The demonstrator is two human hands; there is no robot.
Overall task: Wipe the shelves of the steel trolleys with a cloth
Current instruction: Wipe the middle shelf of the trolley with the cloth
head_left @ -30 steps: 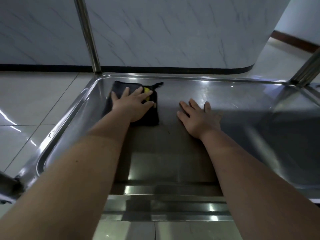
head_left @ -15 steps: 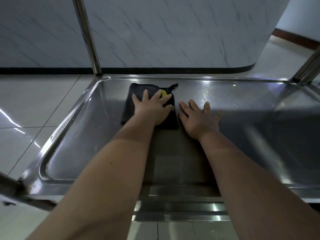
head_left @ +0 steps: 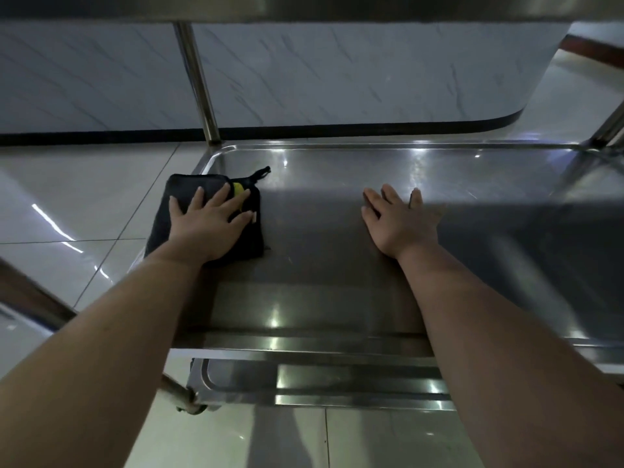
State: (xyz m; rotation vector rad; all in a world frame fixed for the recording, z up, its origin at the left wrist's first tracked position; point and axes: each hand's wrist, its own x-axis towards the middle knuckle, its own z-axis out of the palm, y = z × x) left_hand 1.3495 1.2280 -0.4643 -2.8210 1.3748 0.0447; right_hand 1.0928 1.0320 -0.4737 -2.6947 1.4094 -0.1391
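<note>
A folded black cloth (head_left: 189,192) with a yellow tag and a small loop lies at the left end of the steel trolley shelf (head_left: 337,170), overlapping its left rim. My left hand (head_left: 209,224) presses flat on the cloth with fingers spread. My right hand (head_left: 398,221) rests flat on the bare steel near the middle of the shelf, holding nothing.
An upper shelf edge (head_left: 304,8) runs overhead at the top. Steel posts stand at the far left corner (head_left: 197,82) and far right corner (head_left: 607,126). A lower shelf (head_left: 304,383) shows beneath. Glossy floor tiles (head_left: 84,204) and a marble-look counter wall (head_left: 337,72) surround the trolley.
My left hand slid the cloth left to the shelf's left edge, after moving it right half a second earlier. My right hand stayed put. The view dropped lower, showing the upper shelf edge.
</note>
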